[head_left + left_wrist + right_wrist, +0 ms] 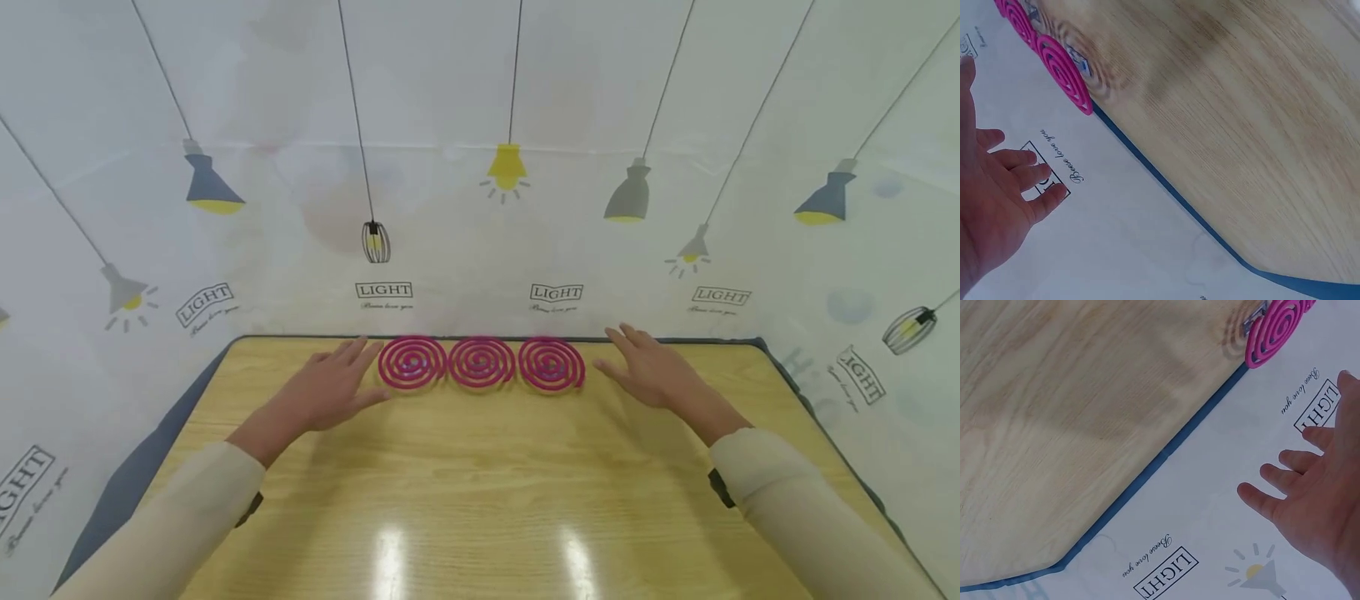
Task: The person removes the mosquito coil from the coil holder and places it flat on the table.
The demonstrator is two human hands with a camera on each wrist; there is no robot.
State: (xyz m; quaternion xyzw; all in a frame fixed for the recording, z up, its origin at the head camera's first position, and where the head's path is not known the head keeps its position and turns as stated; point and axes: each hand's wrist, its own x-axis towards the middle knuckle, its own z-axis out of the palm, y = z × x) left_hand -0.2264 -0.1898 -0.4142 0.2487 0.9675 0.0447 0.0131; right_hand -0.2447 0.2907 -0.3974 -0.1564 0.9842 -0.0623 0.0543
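Three magenta mosquito coils stand side by side along the table's far edge: a left coil [412, 363], a middle coil [481, 362] and a right coil [552, 364]. Small metallic pieces show beneath them in the wrist views, such as a stand [1079, 61] under one coil. My left hand [330, 387] hovers beside the left coil, fingers spread and holding nothing, its thumb pointing toward the coil's near rim. On the other side, my right hand [647, 367] is held over the table just right of the right coil, fingers extended and nothing in them.
The wooden table [480, 483] has a dark blue edge and rounded far corners. Behind and around it rises a white sheet [450, 100] printed with hanging lamps and the word LIGHT. Long light sleeves cover both forearms, with a dark strap [722, 488] at the right wrist.
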